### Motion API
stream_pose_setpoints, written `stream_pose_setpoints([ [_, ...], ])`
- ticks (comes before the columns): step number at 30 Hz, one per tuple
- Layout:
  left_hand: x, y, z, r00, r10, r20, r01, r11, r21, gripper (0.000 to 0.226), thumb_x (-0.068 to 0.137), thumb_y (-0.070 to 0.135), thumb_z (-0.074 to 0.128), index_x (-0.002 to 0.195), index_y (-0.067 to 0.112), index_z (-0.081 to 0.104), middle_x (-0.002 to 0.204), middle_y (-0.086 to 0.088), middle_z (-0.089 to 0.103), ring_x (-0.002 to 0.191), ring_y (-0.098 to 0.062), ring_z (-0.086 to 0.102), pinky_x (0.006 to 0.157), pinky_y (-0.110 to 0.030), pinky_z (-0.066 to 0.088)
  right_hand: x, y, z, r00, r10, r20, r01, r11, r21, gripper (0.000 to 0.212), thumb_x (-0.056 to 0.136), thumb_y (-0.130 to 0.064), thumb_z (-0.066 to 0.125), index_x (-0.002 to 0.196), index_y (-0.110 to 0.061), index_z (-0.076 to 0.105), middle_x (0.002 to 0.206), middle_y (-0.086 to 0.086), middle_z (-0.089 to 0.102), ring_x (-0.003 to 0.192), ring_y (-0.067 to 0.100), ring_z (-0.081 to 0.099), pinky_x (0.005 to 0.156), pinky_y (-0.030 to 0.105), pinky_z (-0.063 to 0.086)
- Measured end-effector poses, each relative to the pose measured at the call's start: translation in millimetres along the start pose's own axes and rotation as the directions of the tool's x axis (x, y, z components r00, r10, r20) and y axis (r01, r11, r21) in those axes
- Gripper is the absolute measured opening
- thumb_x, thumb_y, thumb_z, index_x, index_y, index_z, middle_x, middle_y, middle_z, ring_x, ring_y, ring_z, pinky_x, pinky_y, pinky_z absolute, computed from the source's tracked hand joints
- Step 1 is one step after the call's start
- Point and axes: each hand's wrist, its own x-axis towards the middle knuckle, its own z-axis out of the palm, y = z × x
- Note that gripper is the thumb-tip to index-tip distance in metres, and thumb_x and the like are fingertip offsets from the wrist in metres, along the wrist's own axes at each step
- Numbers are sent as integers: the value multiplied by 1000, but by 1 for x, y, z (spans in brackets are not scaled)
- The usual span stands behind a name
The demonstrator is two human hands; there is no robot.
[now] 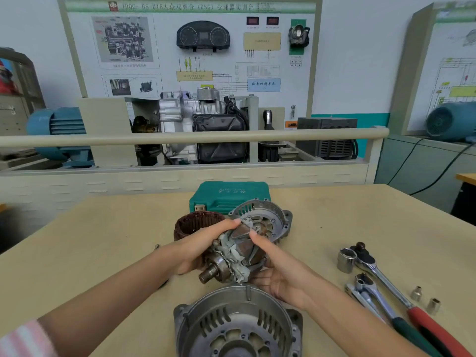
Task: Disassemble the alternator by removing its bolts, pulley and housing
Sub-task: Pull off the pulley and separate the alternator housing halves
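Bright, even indoor light from overhead, with no hard shadows; only soft, short shadows lie under the hands and the ratchets on the table. Mild glare shows on the ratchets' chrome and on the housing rim. Wide-angle distortion bows the rail and tilts the walls at the edges. The whole frame is slightly soft; text on the board is largely unreadable, and the sleeve at lower left is blurred.

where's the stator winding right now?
In the head view the stator winding sits on the table left of centre, just behind the left hand, with the green tool case behind it to the right.
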Motion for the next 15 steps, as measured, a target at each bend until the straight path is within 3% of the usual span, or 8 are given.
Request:
stream_pose_setpoints([
  [3, 2, -3, 3, 999, -31, 15, 31, 999, 13, 59, 63, 66, 67, 108, 29, 68, 101, 4, 75, 93, -12, 71, 81, -29, 54, -3, 5, 0, 1000, 4, -30, -4, 1000, 10, 35, 82, -45, 63, 99, -15, 63, 92, 14, 73, 84, 27, 71, 68, 33, 59],
  [5, 4, 0, 4, 999, -33, 29, 32, 999, 33, 65, 56, 68, 68, 109, 30, 66, 105, 5, 74, 94, -11, 71, 81, -30, 52, -4, 4, -1, 999, 14, -41, -14, 1000, 7, 35, 84, -45, 62, 98, -13, 64, 91, 14, 73, 85, 28, 71, 69, 33, 59],
  [7, 8, 5, 6, 999, -44, 31, 40, 994, 102, 71, 56, 72, 67, 116, 35, 61, 120, 5, 68, 104, -12, 66, 87, -32, 50, -4, 4, -3, 998, 31, -51, -30, 999, 14, 37, 85, -46, 61, 98, -11, 63, 89, 15, 73, 85, 29, 70, 71, 35, 58],
  [10, 14, 9, 8, 995, -87, 39, 78, 979, 186, 83, 64, 73, 64, 135, 32, 50, 141, 1, 50, 125, -17, 51, 110, -41, 37, -5, 8, -4, 996, 59, -66, -56, 997, 56, 38, 87, -47, 58, 95, -10, 63, 83, 13, 73, 81, 27, 70, 65, 34, 58],
  [14, 21, 14, 13, 991, -105, 78, 84, 969, 234, 92, 57, 75, 65, 136, 32, 46, 140, 8, 44, 109, -5, 53, 100, -32, 37, -3, 15, -8, 995, 70, -72, -65, 995, 73, 42, 88, -49, 54, 93, -8, 64, 80, 13, 73, 77, 27, 71, 57, 31, 58],
  [15, 24, 16, 13, 991, -107, 84, 84, 966, 246, 95, 59, 75, 67, 139, 30, 45, 144, 7, 42, 114, -6, 52, 102, -32, 35, -3, 14, -9, 994, 75, -76, -71, 996, 58, 43, 89, -50, 52, 93, -8, 63, 81, 13, 73, 76, 27, 70, 57, 31, 59],
])
